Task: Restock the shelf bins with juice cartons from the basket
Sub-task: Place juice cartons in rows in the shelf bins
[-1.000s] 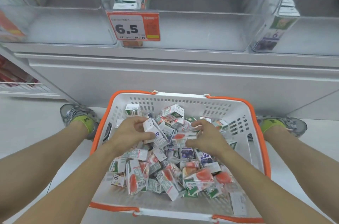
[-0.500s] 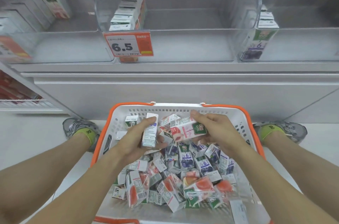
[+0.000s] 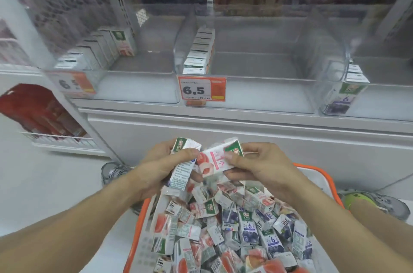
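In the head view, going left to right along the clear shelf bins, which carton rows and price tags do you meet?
Blurred price tag → left carton row → middle carton row, with the 6.5 price tag just below it → purple carton row.

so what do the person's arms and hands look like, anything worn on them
Both forearms are bare as far as the frame shows: no sleeves, gloves, watch or bands in view. The left hand and right hand show no rings or markings that I can make out, and the nails look short and plain. The upper arms are out of frame.
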Motion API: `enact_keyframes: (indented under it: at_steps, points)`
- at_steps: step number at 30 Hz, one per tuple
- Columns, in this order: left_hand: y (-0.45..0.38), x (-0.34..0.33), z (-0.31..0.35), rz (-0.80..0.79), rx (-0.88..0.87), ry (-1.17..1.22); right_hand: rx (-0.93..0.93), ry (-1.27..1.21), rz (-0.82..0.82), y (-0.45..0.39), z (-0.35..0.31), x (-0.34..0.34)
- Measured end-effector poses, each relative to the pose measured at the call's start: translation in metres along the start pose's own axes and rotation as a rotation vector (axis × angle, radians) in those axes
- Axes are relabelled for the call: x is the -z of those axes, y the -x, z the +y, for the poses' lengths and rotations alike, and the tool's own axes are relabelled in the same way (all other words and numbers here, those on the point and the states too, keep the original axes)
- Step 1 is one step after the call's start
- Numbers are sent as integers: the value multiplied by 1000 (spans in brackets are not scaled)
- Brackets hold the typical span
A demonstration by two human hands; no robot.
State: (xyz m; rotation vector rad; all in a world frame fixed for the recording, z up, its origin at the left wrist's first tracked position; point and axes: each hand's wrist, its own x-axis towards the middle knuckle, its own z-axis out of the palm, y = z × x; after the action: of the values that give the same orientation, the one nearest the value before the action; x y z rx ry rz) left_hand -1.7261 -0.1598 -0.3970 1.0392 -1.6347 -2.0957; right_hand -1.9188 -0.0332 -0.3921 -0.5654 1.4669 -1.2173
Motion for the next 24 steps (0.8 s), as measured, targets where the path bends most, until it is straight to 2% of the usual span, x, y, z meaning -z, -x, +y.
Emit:
enact_keyframes:
  at_steps: [4,8,11,14,16,19,24]
  points:
    - [12,39,46,80,-140,-85,92,28,-106,-1,-48,-38]
    - [23,82,95,157,-305,-76,372,128,-49,-13,-103,-90]
    - [19,114,107,369,-420,-9,601,308,42,-38,-140,-135]
    - [8,135,102,617,-416,140,761,529,107,-92,-169,-174]
    - [4,141,97,690,-389,171,759,622,153,-138,-184,-197]
    - [4,148,90,676,-334,246,618,644,182,-216,-204,-228]
    - [2,172,76,652,-211,397,517,998,222,-325,-224,-267]
